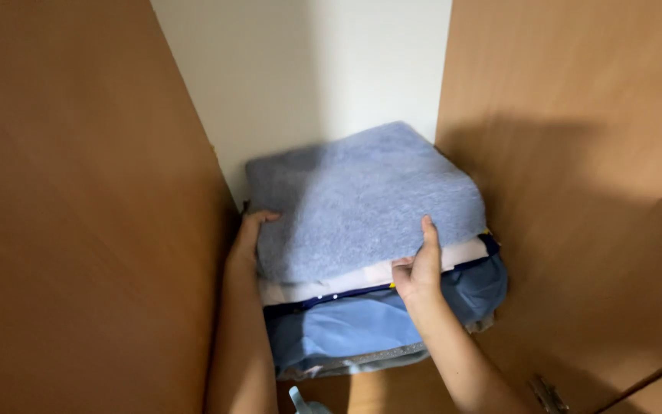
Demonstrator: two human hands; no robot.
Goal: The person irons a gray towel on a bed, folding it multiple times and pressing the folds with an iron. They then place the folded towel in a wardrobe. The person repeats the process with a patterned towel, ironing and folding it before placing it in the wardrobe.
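Gripping folded grey-blue towel (pixel 358 195) atop clothes stack (pixel 381 318): our left hand (pixel 248 239) cups near-left corner, right hand (pixel 417 268) pinches front edge; towel extends away from both.

You looked down into a wooden cupboard. On your left stood a big brown wooden side panel (pixel 78 207), smooth and plain. On your right was another brown wooden panel (pixel 568 153), and a dark shadow lay across its lower part. Between them you saw the white back wall (pixel 308 69), brighter on the right and greyer on the left. A small metal hinge (pixel 549 395) sat low on the right side. The light was soft and came from behind you.
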